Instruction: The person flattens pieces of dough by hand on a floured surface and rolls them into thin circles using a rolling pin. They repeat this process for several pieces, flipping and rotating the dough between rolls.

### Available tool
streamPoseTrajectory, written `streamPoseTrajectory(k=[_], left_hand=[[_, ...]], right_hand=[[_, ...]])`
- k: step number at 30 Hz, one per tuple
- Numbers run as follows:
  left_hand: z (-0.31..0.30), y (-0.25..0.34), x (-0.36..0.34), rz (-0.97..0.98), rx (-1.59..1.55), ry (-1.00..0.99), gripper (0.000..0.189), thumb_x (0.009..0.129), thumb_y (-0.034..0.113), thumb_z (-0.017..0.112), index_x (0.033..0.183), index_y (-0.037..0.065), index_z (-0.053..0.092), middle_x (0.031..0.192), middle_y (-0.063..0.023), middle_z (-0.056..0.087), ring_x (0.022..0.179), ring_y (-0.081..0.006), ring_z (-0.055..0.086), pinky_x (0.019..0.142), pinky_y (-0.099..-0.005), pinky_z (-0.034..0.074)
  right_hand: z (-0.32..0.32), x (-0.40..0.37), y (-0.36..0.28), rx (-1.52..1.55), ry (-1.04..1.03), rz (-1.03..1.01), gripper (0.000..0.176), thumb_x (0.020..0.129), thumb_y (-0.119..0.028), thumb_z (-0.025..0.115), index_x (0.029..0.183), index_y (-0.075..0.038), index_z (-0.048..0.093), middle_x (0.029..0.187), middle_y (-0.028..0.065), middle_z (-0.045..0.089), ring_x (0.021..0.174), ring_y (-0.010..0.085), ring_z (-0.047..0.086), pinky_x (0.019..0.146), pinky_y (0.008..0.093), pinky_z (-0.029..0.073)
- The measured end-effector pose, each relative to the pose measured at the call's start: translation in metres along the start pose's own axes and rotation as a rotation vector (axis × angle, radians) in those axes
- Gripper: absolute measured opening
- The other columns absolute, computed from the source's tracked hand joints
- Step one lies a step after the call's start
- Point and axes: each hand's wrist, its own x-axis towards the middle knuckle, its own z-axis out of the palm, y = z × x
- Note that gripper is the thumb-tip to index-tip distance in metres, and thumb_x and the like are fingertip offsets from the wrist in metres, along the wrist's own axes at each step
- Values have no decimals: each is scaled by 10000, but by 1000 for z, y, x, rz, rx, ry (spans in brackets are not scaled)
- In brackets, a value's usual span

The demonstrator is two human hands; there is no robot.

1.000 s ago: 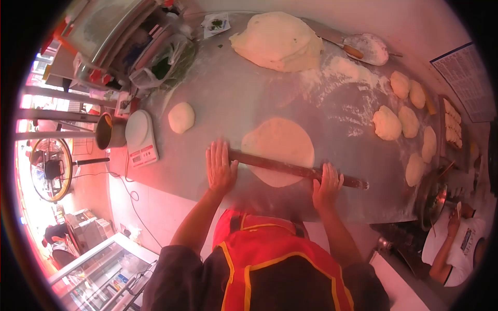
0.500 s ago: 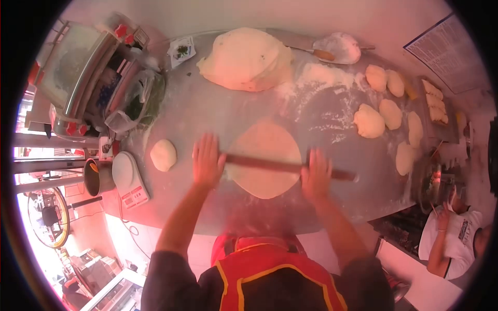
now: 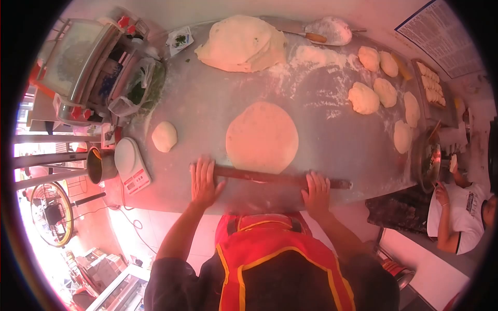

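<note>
A dark wooden rolling pin (image 3: 259,175) lies across the near edge of a flat round dough sheet (image 3: 262,136) on the metal table. My left hand (image 3: 204,182) rests on the pin's left part, its fingers stretched out over the wood. On the right part lies my right hand (image 3: 316,194), fingers also extended and apart. Neither hand is wrapped round the pin. A small dough ball (image 3: 164,137) sits left of the sheet, and a large dough mass (image 3: 241,44) lies behind it.
Several dough pieces (image 3: 364,98) lie at the right, near a metal bowl (image 3: 429,165). Loose flour (image 3: 316,56) and a scoop (image 3: 332,31) are at the back. A scale (image 3: 132,165), pot (image 3: 99,165) and machine (image 3: 78,65) stand left. Another person (image 3: 461,217) is at the right.
Both hands and the rolling pin have moved toward my body, from the middle of the dough sheet to its near edge. The whole view has also shifted slightly.
</note>
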Motion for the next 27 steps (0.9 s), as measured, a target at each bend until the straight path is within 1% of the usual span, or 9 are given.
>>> streamPoseTrajectory(k=[5,8,11,13,15,20,23,25,27], left_hand=[[-7,7,14,-3,42,-96,715,803,304,729,1393,28,432,1447,-156,442,1420,-347,307,1168,-536,209],[0,35,59,43,24,-96,661,834,316,703,1383,44,454,1450,-132,448,1421,-328,312,1178,-512,205],[43,78,111,173,-48,-197,597,888,387,629,1361,48,497,1472,-119,432,1445,-291,279,1196,-476,176],[79,106,143,319,-56,-127,614,925,452,555,1382,48,489,1503,-120,400,1465,-269,235,1204,-475,138],[90,135,192,408,-14,-228,646,960,463,479,1451,48,407,1561,-115,315,1484,-279,178,1208,-491,86],[130,214,291,545,-64,-40,737,927,564,487,1434,32,432,1527,-112,377,1477,-254,203,1203,-491,101],[124,224,301,541,-77,34,755,916,581,500,1412,14,452,1508,-125,400,1465,-258,235,1197,-501,122],[97,186,273,553,-107,-58,631,888,505,601,1333,68,508,1446,-114,463,1413,-275,340,1174,-520,193],[40,126,233,592,-200,-265,637,799,448,702,1279,51,571,1261,-143,602,1204,-331,530,1086,-510,330]], right_hand=[[-10,-3,14,205,-196,117,487,787,-122,710,1241,-60,545,1181,188,564,1154,381,505,1052,523,345],[-15,-30,7,206,-127,148,442,799,-138,713,1201,-37,558,1128,202,584,1111,397,517,995,497,378],[-15,-53,-7,366,-120,373,473,838,-185,702,1253,-31,535,1169,189,574,1138,419,499,973,505,386],[-18,-60,-11,310,-82,415,520,840,-198,705,1289,-27,505,1195,196,556,1148,413,494,974,507,384],[-13,-67,-5,231,-41,453,568,835,-200,714,1320,-23,477,1215,202,539,1157,406,491,978,507,383],[-10,-51,25,32,107,488,609,801,-158,743,1321,-17,459,1203,200,536,1133,395,504,959,490,401],[-12,-43,54,193,121,458,531,784,-125,750,1244,-22,505,1147,193,562,1084,397,528,922,493,422],[-24,-43,71,208,71,375,464,783,-138,749,1178,-27,533,1100,182,576,1044,394,541,898,495,431],[-41,-32,84,178,47,231,414,778,-155,752,1122,-32,557,1054,170,585,1008,385,550,878,495,437]])
